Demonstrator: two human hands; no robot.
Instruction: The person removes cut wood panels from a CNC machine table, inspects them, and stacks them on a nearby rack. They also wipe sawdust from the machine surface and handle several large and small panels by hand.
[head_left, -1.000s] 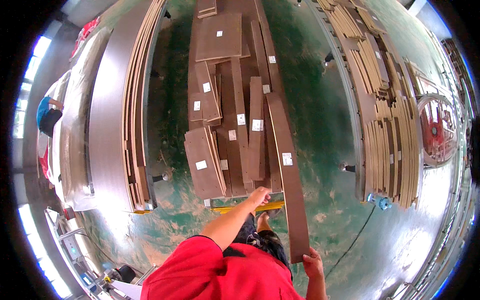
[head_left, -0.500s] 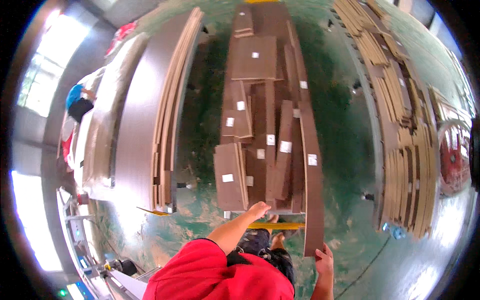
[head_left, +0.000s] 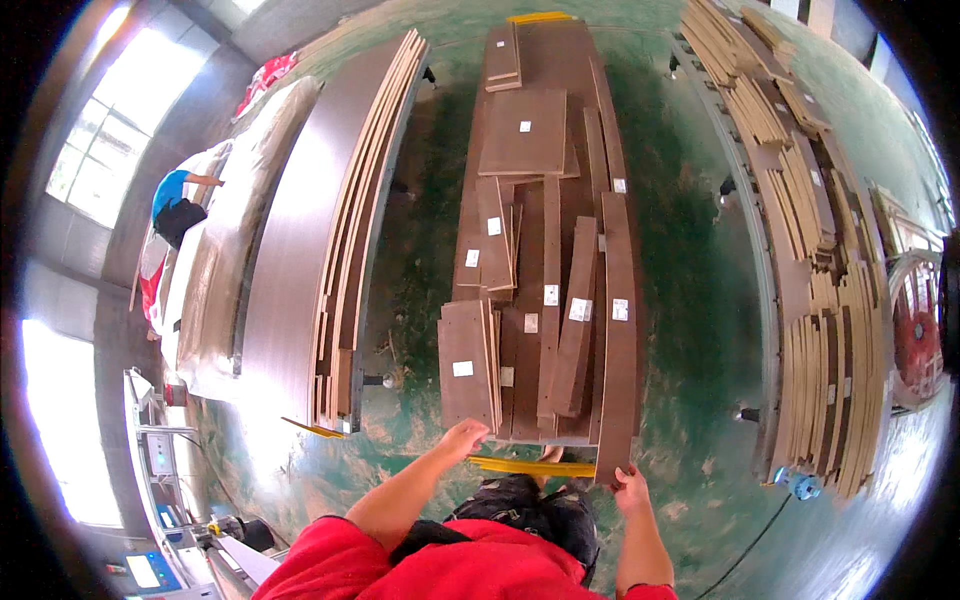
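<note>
Board [head_left: 619, 345], long and brown, lies at 1 o'clock from the worker [head_left: 460, 570], along the panel stack [head_left: 556, 60]. Fingers of the right hand [head_left: 630, 490] clamp its near end. The left hand [head_left: 465, 438] is at 11 o'clock, beside a labelled panel [head_left: 465, 397]; its finger state I cannot tell.

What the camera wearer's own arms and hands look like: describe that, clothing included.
The left sleeve is short, plain red; a red edge of the right sleeve shows too. Left hand and right hand are ungloved, with no watch or cable visible.
</note>
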